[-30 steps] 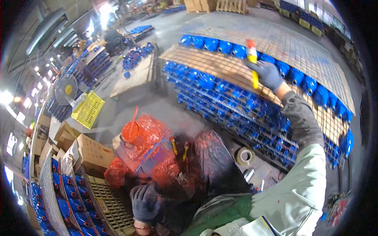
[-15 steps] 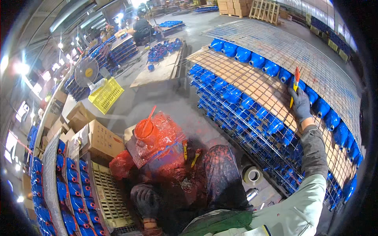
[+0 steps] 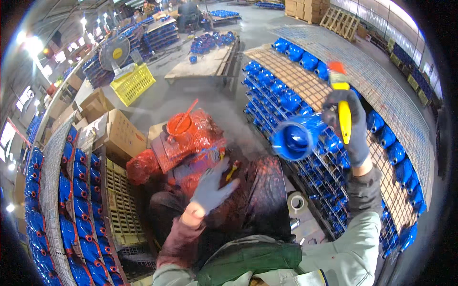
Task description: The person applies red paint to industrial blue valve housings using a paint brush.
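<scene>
Bright lights (image 3: 33, 45) at the upper left make glare; the left hand (image 3: 213, 187) is blurred; straight edges bend near the dark rim.

Right hand in dark gray glove (image 3: 359, 136) gripping flat yellow-handled paintbrush (image 3: 344, 119), red bristles up. Same hand's fingertips at far end of glossy blue hollow round-mouthed part (image 3: 312, 127), kinda tilted, mouth toward lower left. Left hand in gray glove (image 3: 211, 187) free, fingers spread over lap, bit blurry. Red round paint-smeared bucket (image 3: 181, 128) ahead, red stick (image 3: 187, 115) leaning in it. Bright yellow plastic crate (image 3: 133, 86) farther off, near round gray fan (image 3: 109, 56).
</scene>
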